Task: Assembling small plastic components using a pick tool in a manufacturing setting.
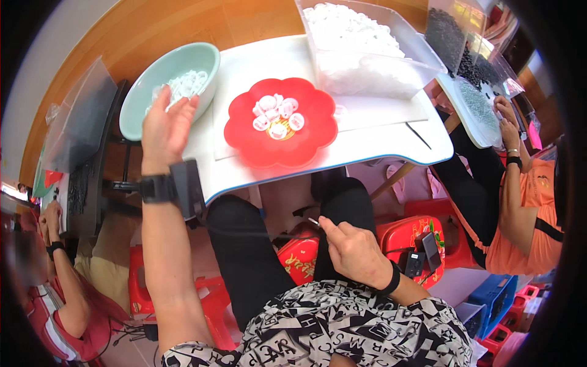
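My left hand [168, 125] is raised at the near right side of a pale green bowl [133, 110], fingers stretched out and apart. Nothing shows in it. White ring-like pieces [186, 84] lie in the bowl, partly hidden behind the fingers. Over my lap, my right hand [358, 252] is closed in a pinch round a thin rod with a pale, shiny tip [313, 221]; the rest of it is hidden in the fingers. Between bowl and bin, a red flower-shaped plate [244, 137] holds several small round white pieces with pink marks [268, 110].
A clear bin [373, 85] heaped with white pieces stands at the table's [263, 55] back right. A thin black stick [418, 136] lies near the right edge. Co-workers sit at left and right; one's hands [506, 119] are over a tray [468, 116]. Red stools [299, 254] stand below.
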